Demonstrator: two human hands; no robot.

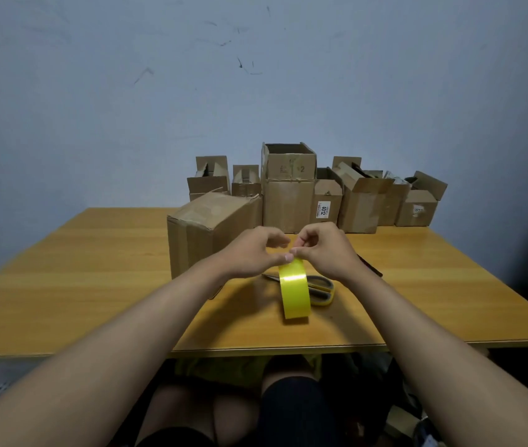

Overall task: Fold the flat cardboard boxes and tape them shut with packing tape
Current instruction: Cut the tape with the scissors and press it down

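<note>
At frame centre, the left hand (249, 253) and right hand (317, 250) both pinch the top of the yellow tape (293, 288), held above the table (95, 285). Scissors (320, 288) lie behind it; a box (204, 227) sits just left.

A roll of shiny yellow packing tape (294, 289) stands on edge near the front of the wooden table, its top rim pinched between the fingertips of both hands. Just behind and to its left, a closed brown cardboard box (204, 230) sits on the table with one corner turned toward the viewer. Along the table's far edge stands a row of cardboard boxes (317, 195) of different heights, most with their top flaps open and raised.
</note>
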